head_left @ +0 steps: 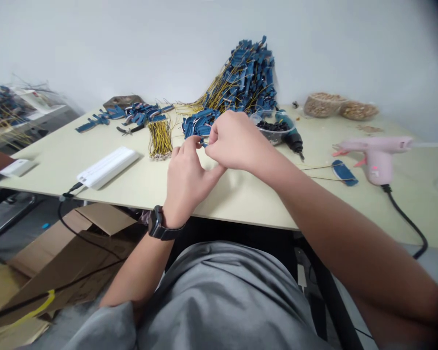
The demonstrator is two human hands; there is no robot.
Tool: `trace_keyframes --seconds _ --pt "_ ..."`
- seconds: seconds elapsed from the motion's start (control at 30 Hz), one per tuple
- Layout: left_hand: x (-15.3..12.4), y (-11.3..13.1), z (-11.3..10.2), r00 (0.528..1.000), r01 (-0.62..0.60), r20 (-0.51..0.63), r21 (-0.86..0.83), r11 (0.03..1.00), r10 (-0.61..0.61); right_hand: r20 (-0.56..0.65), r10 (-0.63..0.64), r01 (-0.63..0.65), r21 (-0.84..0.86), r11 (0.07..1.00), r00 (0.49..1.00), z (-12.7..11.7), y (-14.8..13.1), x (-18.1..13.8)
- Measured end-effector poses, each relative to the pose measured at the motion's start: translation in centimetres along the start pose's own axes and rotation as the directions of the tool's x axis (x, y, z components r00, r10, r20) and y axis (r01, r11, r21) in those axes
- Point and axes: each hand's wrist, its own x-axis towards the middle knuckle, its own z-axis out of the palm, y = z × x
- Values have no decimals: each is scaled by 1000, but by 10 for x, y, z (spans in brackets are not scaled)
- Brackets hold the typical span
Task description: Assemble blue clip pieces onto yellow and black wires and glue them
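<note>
My left hand (187, 175), with a black watch on the wrist, pinches at a small blue piece (203, 143) above the table. Against it, my right hand (237, 141) has its fingers curled closed on the same piece. Most of that piece is hidden by the fingers. Just beyond my hands lies a pile of flat blue pieces (200, 123). To the left of my left hand is a bundle of yellow and black wires (159, 138). Behind my right hand stands a clear round tub (292, 127) of small black parts.
A tall heap of blue pieces with wires (246, 78) leans at the wall. Cutters (129, 130) and a white power strip (107, 167) lie left. A screwdriver (294, 141), wired blue piece (345, 173), pink glue gun (377, 155) and filled bags (323, 105) are right.
</note>
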Motion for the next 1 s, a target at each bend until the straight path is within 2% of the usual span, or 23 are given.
trace_keyframes --seconds 0.1,0.23,0.33,0.4,0.5,0.6,0.7,0.8,0.9,1.0 --pt "7 -4 2 1000 13 1 3 1000 -13 24 32 -32 8 999 999 10 -2 7" --pt "19 -13 1 997 23 72 -25 999 -21 5 -3 3 53 999 1000 11 2 14" --pt "33 -27 0 993 31 119 -117 993 -17 48 21 -23 34 999 999 -7 7 13" --pt "45 -38 -3 992 38 128 -203 978 -12 -27 48 -47 50 998 998 -26 14 10" --pt "65 -50 -11 988 41 153 -327 944 10 -173 177 -168 64 984 969 -51 35 3" --pt "81 -51 -25 974 57 226 -367 929 29 -222 260 -248 80 965 940 -62 62 -2" --pt "94 -47 -39 964 58 261 -370 927 43 -269 306 -281 128 951 913 -62 85 -7" --pt "110 -47 -49 969 11 228 -420 907 94 -318 333 -278 206 938 888 -55 102 -11" --pt "127 -49 -56 967 -39 198 -499 866 158 -348 340 -245 288 926 874 -47 114 -14" --pt "144 -43 -60 961 -79 185 -534 842 207 -372 346 -244 296 924 861 -40 120 -17"
